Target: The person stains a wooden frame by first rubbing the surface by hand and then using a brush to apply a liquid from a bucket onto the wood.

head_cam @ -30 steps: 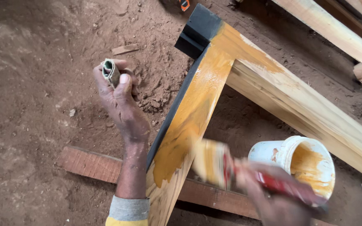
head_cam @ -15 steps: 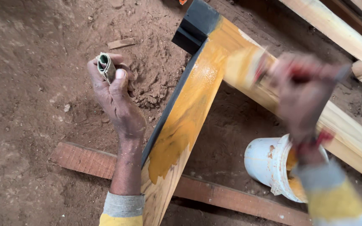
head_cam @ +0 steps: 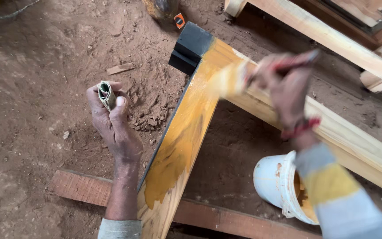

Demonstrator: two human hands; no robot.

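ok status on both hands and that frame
Left hand shut on folded sandpaper, off the wood. Right hand shut on paintbrush, bristles on wooden frame near the corner. Paint bucket below; nothing blocking.

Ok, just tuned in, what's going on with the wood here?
A person is brushing yellow-brown coating onto a wooden frame lying on the dirt floor. The right hand holds a paintbrush, blurred with motion, at the frame's corner by its black end block. The left hand grips a small folded roll over the ground beside the frame. A white bucket of the same coating sits inside the frame's angle.
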